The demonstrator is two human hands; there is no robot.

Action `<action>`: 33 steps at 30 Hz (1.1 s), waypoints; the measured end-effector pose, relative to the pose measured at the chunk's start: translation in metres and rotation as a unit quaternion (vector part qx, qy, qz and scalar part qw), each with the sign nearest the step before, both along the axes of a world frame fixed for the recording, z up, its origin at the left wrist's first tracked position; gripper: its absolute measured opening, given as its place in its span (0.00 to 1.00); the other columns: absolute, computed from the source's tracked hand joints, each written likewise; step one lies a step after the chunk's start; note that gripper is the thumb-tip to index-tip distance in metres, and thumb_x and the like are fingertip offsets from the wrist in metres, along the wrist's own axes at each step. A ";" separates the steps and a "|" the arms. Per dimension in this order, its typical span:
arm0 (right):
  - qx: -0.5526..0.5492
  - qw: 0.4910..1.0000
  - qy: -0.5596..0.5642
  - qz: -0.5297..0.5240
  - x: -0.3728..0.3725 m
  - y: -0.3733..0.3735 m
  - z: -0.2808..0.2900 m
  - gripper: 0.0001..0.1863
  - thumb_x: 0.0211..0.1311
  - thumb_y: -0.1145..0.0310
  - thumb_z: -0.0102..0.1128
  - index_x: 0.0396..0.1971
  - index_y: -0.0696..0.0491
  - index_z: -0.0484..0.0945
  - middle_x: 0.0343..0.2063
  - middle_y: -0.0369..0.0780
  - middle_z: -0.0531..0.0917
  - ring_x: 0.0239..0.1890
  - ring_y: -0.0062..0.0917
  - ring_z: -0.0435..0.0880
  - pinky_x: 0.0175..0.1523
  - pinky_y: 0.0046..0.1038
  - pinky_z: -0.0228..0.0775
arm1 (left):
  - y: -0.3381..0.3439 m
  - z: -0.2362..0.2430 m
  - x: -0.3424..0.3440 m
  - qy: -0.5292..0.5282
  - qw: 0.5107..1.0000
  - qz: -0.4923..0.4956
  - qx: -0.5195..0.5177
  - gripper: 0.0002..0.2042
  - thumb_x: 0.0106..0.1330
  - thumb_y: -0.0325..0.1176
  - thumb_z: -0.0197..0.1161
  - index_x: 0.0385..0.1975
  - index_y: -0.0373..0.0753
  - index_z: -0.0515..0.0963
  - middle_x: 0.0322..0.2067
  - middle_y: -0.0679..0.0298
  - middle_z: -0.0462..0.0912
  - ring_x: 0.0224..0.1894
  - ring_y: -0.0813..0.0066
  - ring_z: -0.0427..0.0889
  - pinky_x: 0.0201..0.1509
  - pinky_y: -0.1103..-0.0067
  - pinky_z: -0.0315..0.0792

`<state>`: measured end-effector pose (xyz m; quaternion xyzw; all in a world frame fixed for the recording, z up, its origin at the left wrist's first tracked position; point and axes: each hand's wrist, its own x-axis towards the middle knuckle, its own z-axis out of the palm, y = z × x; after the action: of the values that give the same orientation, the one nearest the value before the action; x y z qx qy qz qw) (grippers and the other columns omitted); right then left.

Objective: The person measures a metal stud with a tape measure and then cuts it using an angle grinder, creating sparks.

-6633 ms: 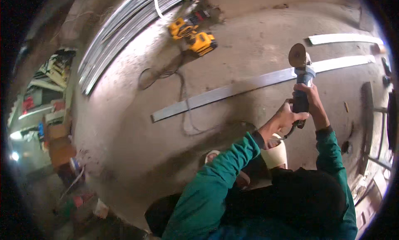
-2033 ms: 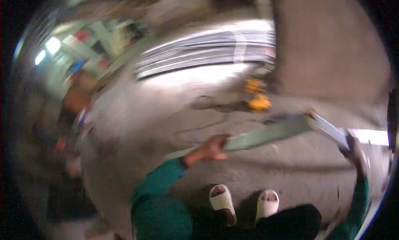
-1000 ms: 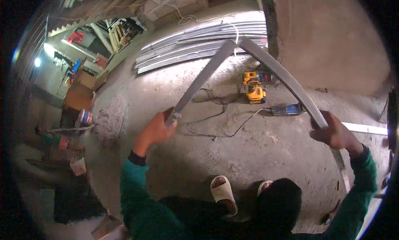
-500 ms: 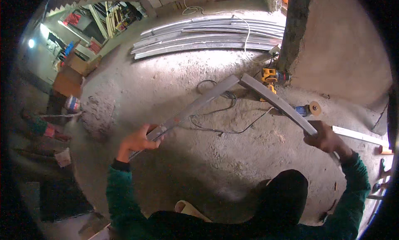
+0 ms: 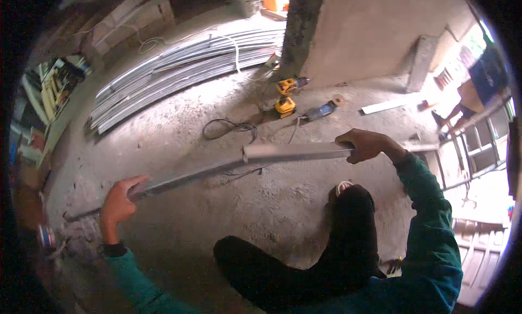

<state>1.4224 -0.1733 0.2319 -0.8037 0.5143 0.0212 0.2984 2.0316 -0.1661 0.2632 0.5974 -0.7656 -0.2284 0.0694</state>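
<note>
A long grey metal stud [image 5: 190, 175] is held up over the floor in front of me, bent at a shallow angle near its middle. Its right-hand section [image 5: 296, 152] is broader and paler where the two lengths meet; whether they are still joined there, I cannot tell. My left hand [image 5: 119, 208] is wrapped round the left length, whose end runs on past my fingers toward the rubble. On the right length, my right hand [image 5: 367, 145] grips from above, fingers curled over it.
Ahead lies a stack of metal profiles [image 5: 179, 69]. A yellow cordless drill [image 5: 285, 96] and a blue angle grinder [image 5: 321, 111] rest by the wall corner [image 5: 302, 36], near a black cable [image 5: 231, 128]. Another person [image 5: 470, 93] is at far right beside a metal frame [image 5: 478, 148].
The stud's two lengths have swung from a steep peak to a nearly straight line. My hands have spread apart, and the view has turned to the right.
</note>
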 end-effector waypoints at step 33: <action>-0.093 0.987 -0.095 -0.086 0.025 0.112 0.064 0.11 0.44 0.73 0.61 0.27 0.59 0.68 0.19 0.44 0.72 0.24 0.30 0.71 0.32 0.36 0.63 | -0.040 -0.027 0.008 0.186 0.934 -0.208 0.223 0.13 0.55 0.33 0.60 0.40 0.36 0.74 0.27 0.57 0.79 0.27 0.57 0.78 0.39 0.68 0.73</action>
<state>1.4470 -0.0608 0.2964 -0.7794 0.5501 -0.1291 0.2707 2.0397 -0.2061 0.2358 0.3715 -0.7756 -0.5096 0.0264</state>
